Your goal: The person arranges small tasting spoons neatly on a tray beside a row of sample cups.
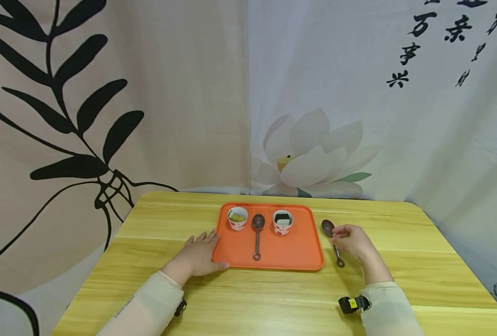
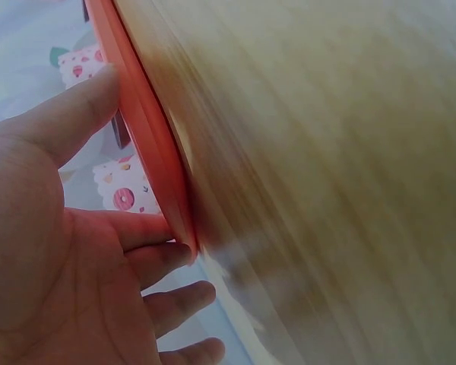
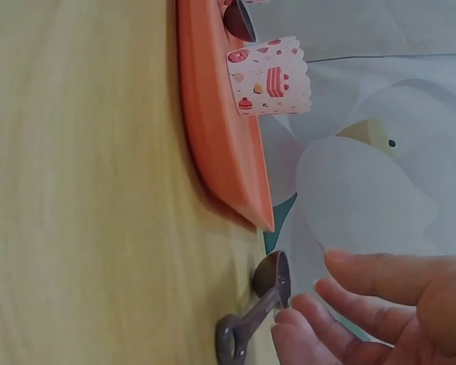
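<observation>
An orange tray [image 1: 290, 254] lies on the table, and my left hand [image 1: 199, 255] touches its left side. The thumb is at the near edge and the other fingers are spread along the left edge. On the tray are a brown spoon [image 1: 257, 238] and two patterned paper cups, the left cup [image 1: 238, 226] with yellow-green pieces inside and the right cup [image 1: 282, 230] with dark and white pieces. Just right of the tray, a second brown spoon [image 1: 327, 227] lies on the table. My right hand [image 1: 354, 241] hovers beside its handle, with thumb and fingers apart and nothing between them.
The wooden table [image 1: 248, 298] extends around the tray on all sides. Behind it hangs a curtain [image 1: 198, 116] printed with leaves, a lotus and characters. A small black device [image 1: 351, 304] is worn at my right wrist.
</observation>
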Tool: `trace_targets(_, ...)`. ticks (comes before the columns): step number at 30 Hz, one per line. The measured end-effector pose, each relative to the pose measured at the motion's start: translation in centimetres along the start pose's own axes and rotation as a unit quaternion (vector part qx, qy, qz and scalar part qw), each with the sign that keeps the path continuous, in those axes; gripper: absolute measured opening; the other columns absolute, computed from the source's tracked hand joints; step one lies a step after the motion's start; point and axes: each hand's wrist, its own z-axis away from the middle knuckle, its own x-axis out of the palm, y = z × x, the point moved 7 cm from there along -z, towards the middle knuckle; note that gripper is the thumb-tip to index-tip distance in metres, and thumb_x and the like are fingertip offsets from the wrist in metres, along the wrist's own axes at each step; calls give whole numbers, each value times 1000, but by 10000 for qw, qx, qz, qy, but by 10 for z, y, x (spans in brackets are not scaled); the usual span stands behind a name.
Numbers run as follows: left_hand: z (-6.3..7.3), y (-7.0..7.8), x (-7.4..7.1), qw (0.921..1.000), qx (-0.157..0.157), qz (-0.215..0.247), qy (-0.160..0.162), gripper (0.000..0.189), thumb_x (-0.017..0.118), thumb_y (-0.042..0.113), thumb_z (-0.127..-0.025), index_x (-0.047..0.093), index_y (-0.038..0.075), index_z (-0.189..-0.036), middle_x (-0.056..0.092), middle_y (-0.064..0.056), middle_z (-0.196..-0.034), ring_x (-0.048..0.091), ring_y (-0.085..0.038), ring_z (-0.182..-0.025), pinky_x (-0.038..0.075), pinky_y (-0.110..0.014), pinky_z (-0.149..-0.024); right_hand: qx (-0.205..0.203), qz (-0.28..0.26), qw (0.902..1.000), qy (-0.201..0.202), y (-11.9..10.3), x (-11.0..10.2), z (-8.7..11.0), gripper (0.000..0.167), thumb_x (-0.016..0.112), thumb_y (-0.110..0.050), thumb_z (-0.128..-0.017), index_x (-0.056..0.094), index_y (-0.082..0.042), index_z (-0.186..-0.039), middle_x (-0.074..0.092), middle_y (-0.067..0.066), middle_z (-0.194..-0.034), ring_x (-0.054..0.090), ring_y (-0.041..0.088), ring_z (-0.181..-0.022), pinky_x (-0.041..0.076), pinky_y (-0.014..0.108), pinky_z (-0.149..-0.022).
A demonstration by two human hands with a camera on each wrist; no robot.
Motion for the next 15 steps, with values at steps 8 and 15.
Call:
trace_targets(8, -2, -2, 2, 10000, -7, -78, -18, 95, 67, 59, -88, 35, -2, -154, 29, -18, -161, 26, -45, -146, 19, -65, -115, 116, 93, 9999, -12, 7, 1, -3, 34, 67, 1, -92, 56, 18, -120, 64, 22, -99, 63, 18, -80, 57, 35, -71)
trace_targets(15, -2, -2, 2, 10000, 0, -60, -35, 95, 67, 60, -89, 35, -1, -154, 29, -18, -161, 26, -45, -146, 18, -65, -115, 246, -17, 9997, -22, 13, 2, -6, 35, 67, 2, -92, 55, 19, -120, 64, 21, -98, 64, 17, -80, 58, 37, -73)
